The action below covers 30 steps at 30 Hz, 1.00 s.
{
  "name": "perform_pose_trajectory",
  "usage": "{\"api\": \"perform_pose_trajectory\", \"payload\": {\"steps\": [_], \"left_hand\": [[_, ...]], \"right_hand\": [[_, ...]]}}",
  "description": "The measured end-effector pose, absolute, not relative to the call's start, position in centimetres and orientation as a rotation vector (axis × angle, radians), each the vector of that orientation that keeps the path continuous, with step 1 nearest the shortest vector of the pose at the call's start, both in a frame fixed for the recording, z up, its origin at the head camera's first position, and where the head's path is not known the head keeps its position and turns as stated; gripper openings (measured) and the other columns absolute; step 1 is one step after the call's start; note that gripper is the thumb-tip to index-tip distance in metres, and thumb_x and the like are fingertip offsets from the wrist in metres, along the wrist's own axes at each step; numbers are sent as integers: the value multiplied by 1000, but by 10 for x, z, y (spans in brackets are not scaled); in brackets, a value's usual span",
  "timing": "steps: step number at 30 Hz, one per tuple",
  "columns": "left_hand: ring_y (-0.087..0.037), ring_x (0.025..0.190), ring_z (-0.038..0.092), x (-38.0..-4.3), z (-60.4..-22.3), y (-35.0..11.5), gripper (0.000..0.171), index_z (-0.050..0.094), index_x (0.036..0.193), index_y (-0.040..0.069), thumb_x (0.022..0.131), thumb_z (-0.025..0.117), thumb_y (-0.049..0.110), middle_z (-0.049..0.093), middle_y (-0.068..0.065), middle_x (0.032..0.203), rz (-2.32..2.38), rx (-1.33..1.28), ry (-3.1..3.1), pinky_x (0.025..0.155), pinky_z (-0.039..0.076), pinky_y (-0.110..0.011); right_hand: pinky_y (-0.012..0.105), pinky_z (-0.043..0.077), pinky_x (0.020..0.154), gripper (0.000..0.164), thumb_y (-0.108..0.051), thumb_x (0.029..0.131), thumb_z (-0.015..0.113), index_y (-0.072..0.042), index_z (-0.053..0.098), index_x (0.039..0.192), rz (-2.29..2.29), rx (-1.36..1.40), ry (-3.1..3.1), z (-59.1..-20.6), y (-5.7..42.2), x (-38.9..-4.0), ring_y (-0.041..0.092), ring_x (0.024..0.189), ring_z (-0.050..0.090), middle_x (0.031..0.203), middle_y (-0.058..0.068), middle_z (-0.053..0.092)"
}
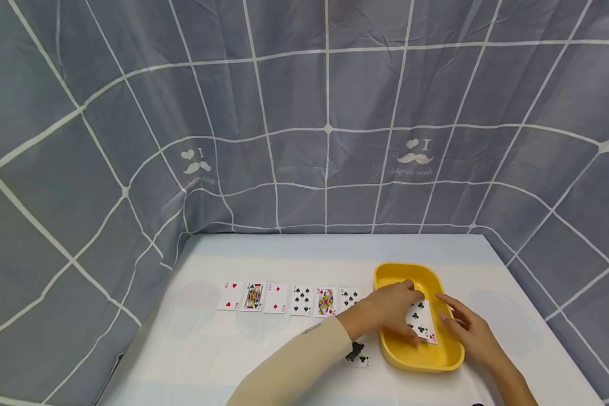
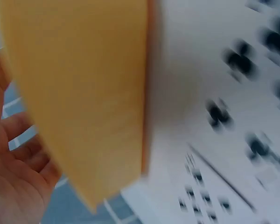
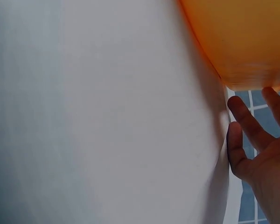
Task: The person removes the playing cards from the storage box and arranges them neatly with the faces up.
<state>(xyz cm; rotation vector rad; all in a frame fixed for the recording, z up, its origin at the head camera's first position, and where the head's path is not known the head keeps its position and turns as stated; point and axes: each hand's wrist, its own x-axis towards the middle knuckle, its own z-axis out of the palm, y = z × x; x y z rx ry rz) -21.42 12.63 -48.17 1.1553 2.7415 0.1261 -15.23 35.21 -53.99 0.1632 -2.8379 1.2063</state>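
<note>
My left hand point(image 1: 398, 310) reaches over the near-left rim into a yellow tray point(image 1: 421, 361), thumb and fingers spread around several playing cards point(image 1: 423, 322) lying in it. The top card shows clubs, and a red-marked corner peeks out beside it. In the left wrist view, the left hand point(image 2: 18, 182) appears beyond the tray wall with loosely bent fingers. At the tray's right rim is my right hand point(image 1: 469, 332), its fingertips right at the edge. The right wrist view has this hand point(image 3: 270, 154) with its fingers apart beside the tray wall.
Left of the tray, face-up cards lie in a row, from a two of hearts point(image 1: 230, 296) to a spades card point(image 1: 349, 298). A clubs card point(image 1: 357, 359) is partly hidden under my left sleeve point(image 1: 304, 361). A grey checked curtain point(image 1: 304, 158) surrounds the white table point(image 1: 198, 344).
</note>
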Motion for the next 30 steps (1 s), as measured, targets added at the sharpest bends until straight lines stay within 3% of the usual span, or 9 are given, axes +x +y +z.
{"api": "perform_pose_trajectory", "payload": {"steps": [4,6,10,12,14,19,25,28,30], "left_hand": [[-5,114,53,-211,-472,85,96,46,143,28,63,77,70,47,9,136,310,1144,2805,100,46,-21],[-6,114,55,-208,-470,61,96,46,142,24,62,80,66,49,8,135,407,1101,2834,100,47,-22],[-9,114,56,-207,-470,22,92,50,139,18,64,84,57,51,5,133,511,1050,2874,98,49,-23],[-10,114,56,-209,-470,6,89,50,139,16,66,84,55,52,3,133,529,1046,2894,98,49,-24],[-11,113,56,-209,-471,-9,89,50,139,15,67,84,54,53,2,132,539,1034,2919,97,49,-25],[-11,108,56,-195,-477,-45,88,49,138,16,66,85,49,54,1,129,549,1008,2959,93,51,-28],[-14,114,56,-175,-489,-72,88,48,139,20,65,86,49,54,4,129,530,966,2954,96,51,-33],[-14,115,56,-169,-492,-79,91,48,140,20,63,86,51,55,4,129,536,964,2948,97,50,-35],[-16,117,56,-166,-494,-81,93,48,140,19,62,86,51,56,2,129,524,975,2946,99,50,-36]], "right_hand": [[53,50,95,50,-37,100,53,-23,44,147,1262,121,-2841,-540,350,-153,48,123,50,150,20,40],[59,47,96,51,-38,100,52,-22,43,147,1270,119,-2848,-539,350,-153,49,124,49,151,21,39],[46,52,93,52,-38,100,52,-20,43,147,1243,122,-2867,-535,356,-152,48,123,50,149,22,40],[31,53,89,52,-38,100,52,-19,43,147,1240,133,-2869,-533,358,-153,48,122,50,149,22,41],[32,53,90,52,-38,100,52,-18,42,147,1249,147,-2863,-533,356,-155,49,123,49,149,22,41],[59,46,97,52,-36,100,52,-17,43,147,1255,178,-2847,-538,350,-156,51,125,47,149,24,40],[21,50,88,51,-36,100,53,-18,43,147,1240,179,-2864,-539,351,-153,49,124,49,148,22,42],[31,52,92,52,-36,100,53,-19,42,147,1251,177,-2857,-537,351,-153,49,124,48,149,22,41],[48,50,96,52,-36,100,53,-18,42,148,1260,183,-2853,-536,350,-153,50,125,47,149,23,40]]}}
